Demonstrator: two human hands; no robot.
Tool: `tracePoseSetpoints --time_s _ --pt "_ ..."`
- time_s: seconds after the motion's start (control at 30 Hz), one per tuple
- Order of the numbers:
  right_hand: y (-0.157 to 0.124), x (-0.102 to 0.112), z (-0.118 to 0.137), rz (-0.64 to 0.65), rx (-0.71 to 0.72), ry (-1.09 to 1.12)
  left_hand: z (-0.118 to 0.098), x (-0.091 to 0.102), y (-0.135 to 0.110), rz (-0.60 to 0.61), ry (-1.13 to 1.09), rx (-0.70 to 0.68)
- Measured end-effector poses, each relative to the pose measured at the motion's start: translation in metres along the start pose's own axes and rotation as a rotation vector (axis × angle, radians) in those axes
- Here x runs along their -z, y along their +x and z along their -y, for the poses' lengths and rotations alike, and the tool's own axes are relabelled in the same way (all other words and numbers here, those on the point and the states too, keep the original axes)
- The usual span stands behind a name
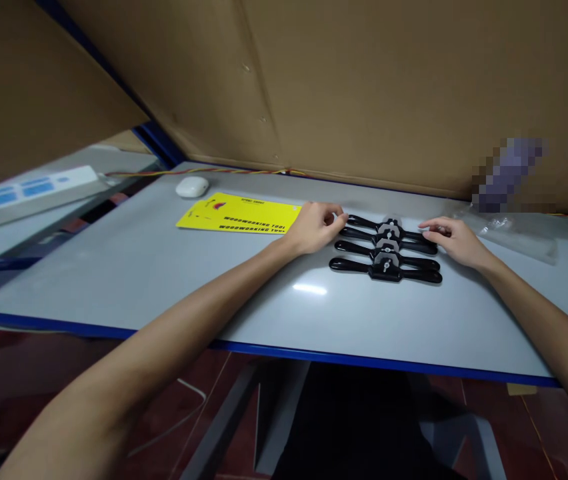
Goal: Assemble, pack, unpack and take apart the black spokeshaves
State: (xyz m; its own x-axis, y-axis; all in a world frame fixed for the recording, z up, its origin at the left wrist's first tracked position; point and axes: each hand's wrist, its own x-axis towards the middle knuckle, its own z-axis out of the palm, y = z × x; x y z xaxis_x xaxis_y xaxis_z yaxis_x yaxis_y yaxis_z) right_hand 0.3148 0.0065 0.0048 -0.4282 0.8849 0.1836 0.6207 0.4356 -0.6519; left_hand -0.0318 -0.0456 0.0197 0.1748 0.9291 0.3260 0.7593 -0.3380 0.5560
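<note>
Several black spokeshaves (387, 252) lie side by side in a row on the grey table (164, 267), handles pointing left and right. My left hand (315, 227) rests at their left ends, fingers curled around the handle tip of the farthest one. At the right ends, my right hand (454, 240) has its fingers pinched on the handle of that same far tool. Both forearms stretch across the table from the near edge.
Yellow printed cards (239, 215) lie left of the tools, with a white earbud case (192, 187) behind them. Clear plastic bags (514, 230) sit at the right. Cardboard sheets (364, 87) wall the back. A white power strip (29, 190) lies on the left bench.
</note>
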Motion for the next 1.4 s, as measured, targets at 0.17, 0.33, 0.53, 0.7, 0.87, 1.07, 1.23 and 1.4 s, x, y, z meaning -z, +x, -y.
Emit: tracePoseSetpoints --time_s 0.17,0.33,0.53,0.7,0.87,1.07,1.23,1.4 --pt "-0.001 0.003 0.001 -0.064 0.004 0.013 0.004 -0.002 -0.003 0.036 0.017 -0.028" --pt "-0.019 0.004 0.04 -0.189 0.235 -0.167 0.003 0.001 -0.007 0.051 0.03 -0.15" --pt "-0.044 -0.028 0.098 0.029 0.412 -0.528 -0.018 -0.003 -0.018 0.25 0.073 -0.441" --pt "-0.05 -0.049 0.108 0.136 0.267 -0.689 -0.033 -0.016 -0.031 0.326 0.262 -0.644" --pt "-0.055 -0.056 0.119 0.193 0.16 -0.645 -0.035 -0.021 -0.036 0.317 0.286 -0.754" --pt "-0.064 -0.062 0.129 0.181 0.033 -0.562 -0.04 -0.022 -0.037 0.273 0.24 -0.739" --pt "-0.063 -0.06 0.13 0.173 0.021 -0.578 -0.039 -0.022 -0.037 0.357 0.117 -0.586" --pt "-0.068 -0.064 0.131 0.182 0.068 -0.551 -0.037 -0.024 -0.039 0.347 0.094 -0.536"
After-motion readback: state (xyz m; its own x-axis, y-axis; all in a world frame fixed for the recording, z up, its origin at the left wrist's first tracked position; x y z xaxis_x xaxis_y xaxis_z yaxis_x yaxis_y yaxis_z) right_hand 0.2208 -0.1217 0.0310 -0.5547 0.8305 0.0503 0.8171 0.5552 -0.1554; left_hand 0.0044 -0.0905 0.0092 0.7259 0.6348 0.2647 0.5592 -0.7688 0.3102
